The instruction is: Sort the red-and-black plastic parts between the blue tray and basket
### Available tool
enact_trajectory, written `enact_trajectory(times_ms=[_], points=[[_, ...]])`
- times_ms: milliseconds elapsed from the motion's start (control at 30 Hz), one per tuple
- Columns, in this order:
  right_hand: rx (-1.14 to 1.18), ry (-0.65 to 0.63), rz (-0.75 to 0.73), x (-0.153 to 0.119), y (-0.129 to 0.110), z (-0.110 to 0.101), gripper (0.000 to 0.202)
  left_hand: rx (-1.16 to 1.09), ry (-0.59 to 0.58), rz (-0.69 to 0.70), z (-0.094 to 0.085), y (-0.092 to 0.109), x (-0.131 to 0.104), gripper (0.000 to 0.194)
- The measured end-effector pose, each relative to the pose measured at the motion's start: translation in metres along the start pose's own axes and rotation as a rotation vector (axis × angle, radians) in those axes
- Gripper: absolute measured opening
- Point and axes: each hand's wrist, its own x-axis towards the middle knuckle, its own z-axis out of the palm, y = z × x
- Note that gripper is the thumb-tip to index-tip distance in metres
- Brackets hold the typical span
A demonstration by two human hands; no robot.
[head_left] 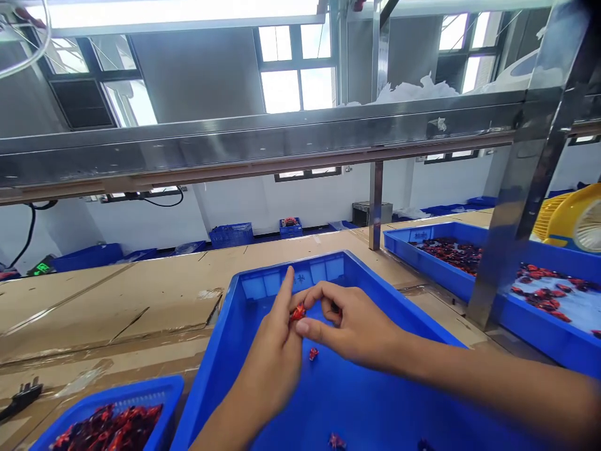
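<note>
Both of my hands are together over a large blue tray. A small red and black piece sits between them, held by the fingers of my left hand, whose index finger points up. The thumb and curled fingers of my right hand touch the same piece from the right; another dark bit shows within its curled fingers. Below the hands, a small red piece lies on the tray floor, with another near the bottom edge and a dark one to its right.
A blue basket of red and black pieces stands at the lower left, near a black plug. Another blue tray with many pieces lies right, behind a metal post. A yellow fan stands far right.
</note>
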Motion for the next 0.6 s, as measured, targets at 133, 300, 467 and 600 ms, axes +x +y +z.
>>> enact_trajectory(times_ms=[133,300,467,600], points=[[-0.032,0.067,-0.018,-0.002,-0.001,0.001,0.025,0.311,-0.004,0.131,0.006,0.002,-0.008,0.073],[0.049,0.058,-0.193,-0.006,-0.003,0.002,0.018,0.310,0.078,0.216,0.013,0.001,-0.010,0.082],[-0.067,0.176,-0.504,-0.009,0.000,0.002,0.024,0.002,0.162,0.058,0.011,0.005,-0.003,0.074],[-0.214,0.284,-0.706,-0.008,0.004,-0.001,0.023,0.058,0.131,-0.014,0.007,0.013,0.000,0.048]])
